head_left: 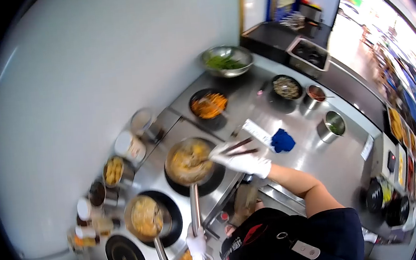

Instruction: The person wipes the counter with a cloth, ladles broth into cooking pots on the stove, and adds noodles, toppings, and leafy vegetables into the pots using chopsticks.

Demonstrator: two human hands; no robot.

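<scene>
My left hand (pixel 196 241), in a white glove, is closed around the long metal handle (pixel 195 208) of a frying pan (pixel 171 175). Yellowish, saucy food (pixel 188 157) fills the pan, which sits over a dark round burner. My right hand (pixel 238 161), also gloved, reaches over the pan's right edge, gripping dark chopsticks (pixel 239 148). Their back ends stick out above the hand, while blur hides the tips in the food. Beside it, lower left, a second pan (pixel 130 217) holds noodle-like food (pixel 147 217).
A bare burner (pixel 125 257) lies at lower left. Jars and a metal container of yellow pieces (pixel 114 172) line the wall. Beyond the pans are a bowl of orange strips (pixel 208 105), a steel bowl of greens (pixel 227 61), a blue cloth (pixel 282 140) and a metal pot (pixel 331 126).
</scene>
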